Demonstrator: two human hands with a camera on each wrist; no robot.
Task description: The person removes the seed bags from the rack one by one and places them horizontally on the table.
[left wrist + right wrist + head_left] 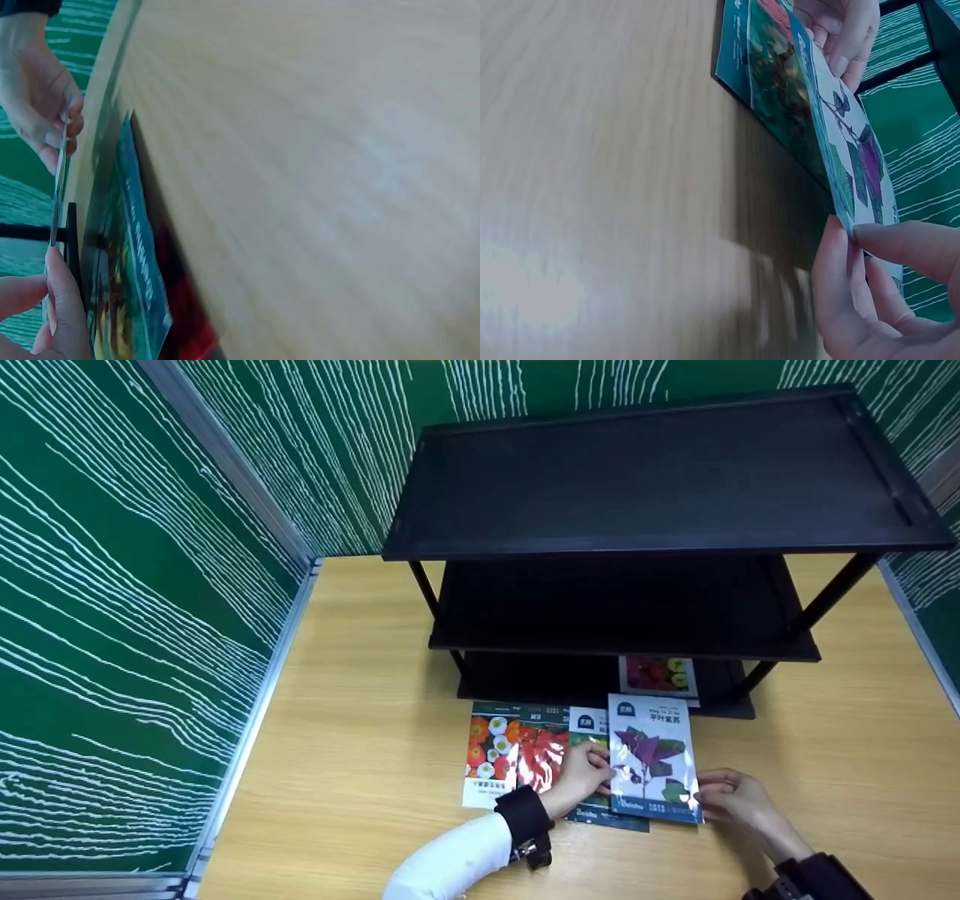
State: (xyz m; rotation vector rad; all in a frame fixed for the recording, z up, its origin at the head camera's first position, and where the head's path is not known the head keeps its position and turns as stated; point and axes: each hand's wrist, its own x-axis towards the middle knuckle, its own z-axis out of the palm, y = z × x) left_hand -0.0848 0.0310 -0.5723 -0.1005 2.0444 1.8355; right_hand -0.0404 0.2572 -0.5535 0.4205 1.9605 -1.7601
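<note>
A seed packet with a purple-leaved plant on it (649,754) is held above the table between both hands. My left hand (576,776) pinches its left edge, and my right hand (744,804) pinches its lower right edge between thumb and fingers. Seen nearly edge-on in the left wrist view, the packet (59,184) stands clear of the green-bordered packet (142,255) below. That lower packet (589,814) is partly covered in the head view. To its left lie a packet with red pictures (538,754) and one with orange and white flowers (491,746), overlapping in a row.
A black three-tier shelf (660,480) stands behind the packets. Another flower packet (660,675) lies on its bottom tier at the right. Green panels with white streaks (112,622) border the wooden table (337,757).
</note>
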